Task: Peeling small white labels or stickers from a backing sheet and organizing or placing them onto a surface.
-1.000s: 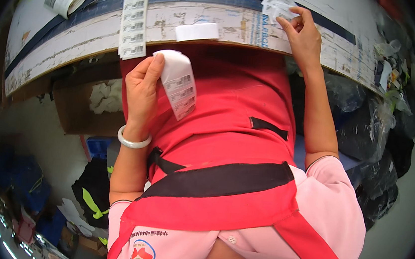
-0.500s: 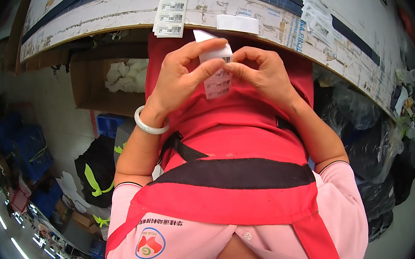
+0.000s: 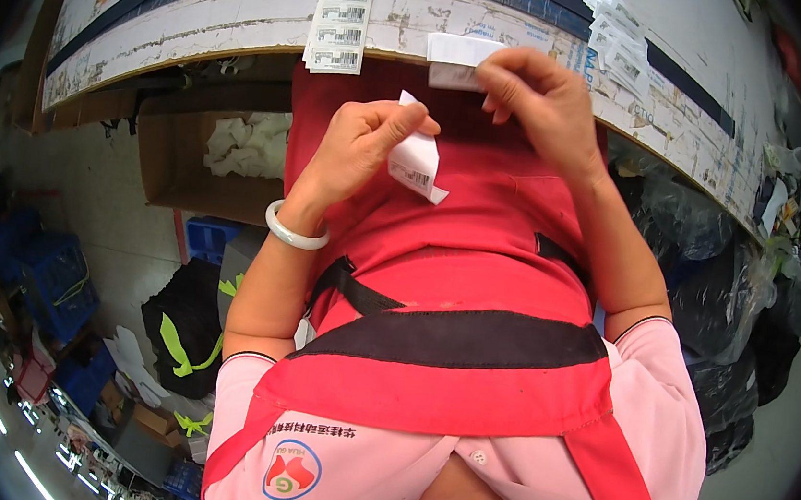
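Observation:
My left hand [image 3: 372, 141] is closed, pinching a folded strip of white barcode labels [image 3: 414, 163] between thumb and fingers above the red apron [image 3: 481, 210]. The strip's lower end hangs loose and bends outward. My right hand [image 3: 545, 105] is at the table's near edge, thumb and fingers drawn together at the right end of a white label [image 3: 454, 78] that juts over the edge. Just above it lies a blank-looking white label [image 3: 463, 50]. How firmly the fingertips grip is partly hidden.
On the worn white table [image 3: 168, 59], a long barcode label strip [image 3: 343, 18] lies left of my right hand. Loose labels [image 3: 622, 54] are piled to the right. Below the table stand a cardboard box [image 3: 173, 161] with white material and black plastic bags [image 3: 706, 279].
My hands have moved apart. The right went up and right to the table edge, where a label now overhangs; the left stays near, the strip in it turned and folded over.

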Available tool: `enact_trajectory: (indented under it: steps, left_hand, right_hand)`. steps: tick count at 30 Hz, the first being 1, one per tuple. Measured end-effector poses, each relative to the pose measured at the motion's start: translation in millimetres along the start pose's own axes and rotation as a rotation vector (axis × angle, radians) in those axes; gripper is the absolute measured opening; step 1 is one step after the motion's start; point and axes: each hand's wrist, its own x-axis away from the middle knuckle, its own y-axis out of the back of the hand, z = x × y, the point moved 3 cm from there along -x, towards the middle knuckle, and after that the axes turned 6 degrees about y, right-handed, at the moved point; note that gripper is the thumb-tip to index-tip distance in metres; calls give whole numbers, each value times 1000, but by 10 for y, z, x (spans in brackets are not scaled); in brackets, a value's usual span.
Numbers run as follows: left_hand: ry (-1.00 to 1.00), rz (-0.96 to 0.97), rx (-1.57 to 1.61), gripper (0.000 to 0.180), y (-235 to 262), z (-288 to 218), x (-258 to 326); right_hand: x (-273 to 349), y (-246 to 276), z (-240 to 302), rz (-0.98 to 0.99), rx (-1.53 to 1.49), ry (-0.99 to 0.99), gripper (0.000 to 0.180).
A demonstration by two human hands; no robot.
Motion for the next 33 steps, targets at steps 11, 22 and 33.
enact_trajectory:
  steps: [11, 22, 33]
  left_hand:
    - [-42, -141, 109, 41, -3, -4, -30]
    - [-25, -148, 97, 36, -18, 37, -28]
    - [-7, -131, 125, 35, -41, 65, -41]
  right_hand:
    - [-327, 181, -140, -8, 34, -129, 21]
    - [-345, 154, -170, -17, 87, -141, 22]
    - [-374, 129, -168, 0, 147, -110, 21]
